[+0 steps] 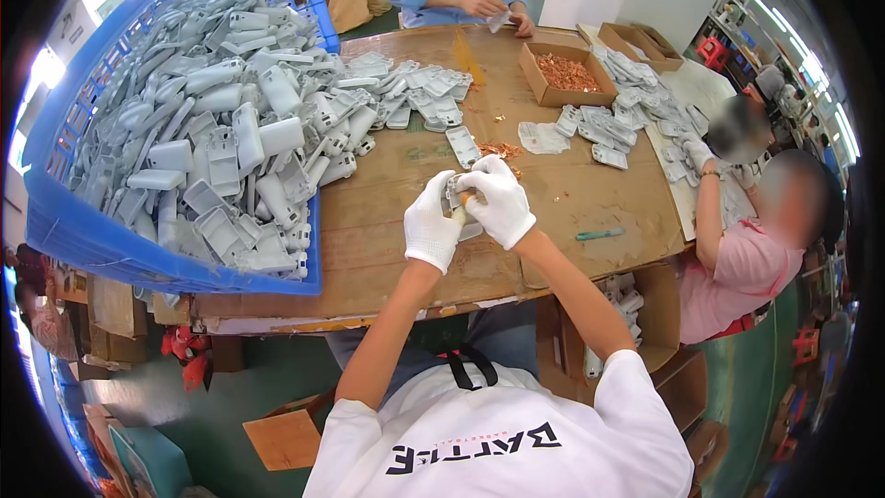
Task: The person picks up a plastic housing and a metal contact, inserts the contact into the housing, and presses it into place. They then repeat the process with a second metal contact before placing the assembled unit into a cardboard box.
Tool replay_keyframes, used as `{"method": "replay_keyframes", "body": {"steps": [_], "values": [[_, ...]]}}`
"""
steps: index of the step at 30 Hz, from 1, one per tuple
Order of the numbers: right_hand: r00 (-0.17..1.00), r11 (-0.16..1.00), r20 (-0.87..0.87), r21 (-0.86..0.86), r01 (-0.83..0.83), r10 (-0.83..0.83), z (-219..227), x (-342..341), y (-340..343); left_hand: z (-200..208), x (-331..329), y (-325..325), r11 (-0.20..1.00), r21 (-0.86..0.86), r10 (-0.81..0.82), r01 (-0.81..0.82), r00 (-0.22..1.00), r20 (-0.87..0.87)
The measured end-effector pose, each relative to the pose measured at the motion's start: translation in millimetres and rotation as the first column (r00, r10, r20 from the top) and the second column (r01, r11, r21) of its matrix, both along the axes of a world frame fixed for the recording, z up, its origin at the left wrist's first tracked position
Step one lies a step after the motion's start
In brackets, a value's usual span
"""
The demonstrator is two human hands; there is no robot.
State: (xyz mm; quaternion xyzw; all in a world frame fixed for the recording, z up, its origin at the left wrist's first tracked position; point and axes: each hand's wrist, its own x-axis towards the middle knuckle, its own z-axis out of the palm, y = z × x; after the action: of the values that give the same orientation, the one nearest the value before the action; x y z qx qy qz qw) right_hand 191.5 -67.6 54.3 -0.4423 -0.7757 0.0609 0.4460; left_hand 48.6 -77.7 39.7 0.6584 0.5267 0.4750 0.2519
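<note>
Holding one grey casing (471, 231) between your gloved left hand (432, 225) and right hand (500, 207) above the counter (369, 221), you seem partway through that piece; the blue crate (166, 255) is heaped with more, and whether the casings at right (604, 126) are finished can't be told. Your forearms (392, 337) converge forward, hands curled closely around it.

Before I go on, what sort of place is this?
Probably a factory assembly floor: a blue crate heaped with similar grey plastic casings, and a cardboard box of small copper-coloured pieces.
</note>
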Motion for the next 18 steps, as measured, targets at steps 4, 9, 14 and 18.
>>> {"method": "replay_keyframes", "body": {"steps": [4, 9, 14, 18], "values": [[0.96, 0.977, -0.254, -0.204, 0.065, -0.117, 1, -9, -3, 9, -2, -3, 0.999, 0.022, -0.029, 0.028, 0.999, 0.015], [0.966, 0.875, -0.215, -0.484, 0.021, -0.142, -1, 3, -5, 8, -9, -3, 0.985, 0.043, -0.169, 0.166, 0.982, 0.083], [0.979, 0.952, -0.132, -0.284, 0.114, -0.157, -9, -3, -9, 14, -15, 2, 0.975, -0.108, -0.194, 0.195, 0.981, 0.022], [0.989, 0.939, -0.009, -0.315, 0.138, -0.148, -4, -6, -9, 5, -15, 5, 0.982, -0.13, -0.145, 0.138, 0.988, -0.045]]}}
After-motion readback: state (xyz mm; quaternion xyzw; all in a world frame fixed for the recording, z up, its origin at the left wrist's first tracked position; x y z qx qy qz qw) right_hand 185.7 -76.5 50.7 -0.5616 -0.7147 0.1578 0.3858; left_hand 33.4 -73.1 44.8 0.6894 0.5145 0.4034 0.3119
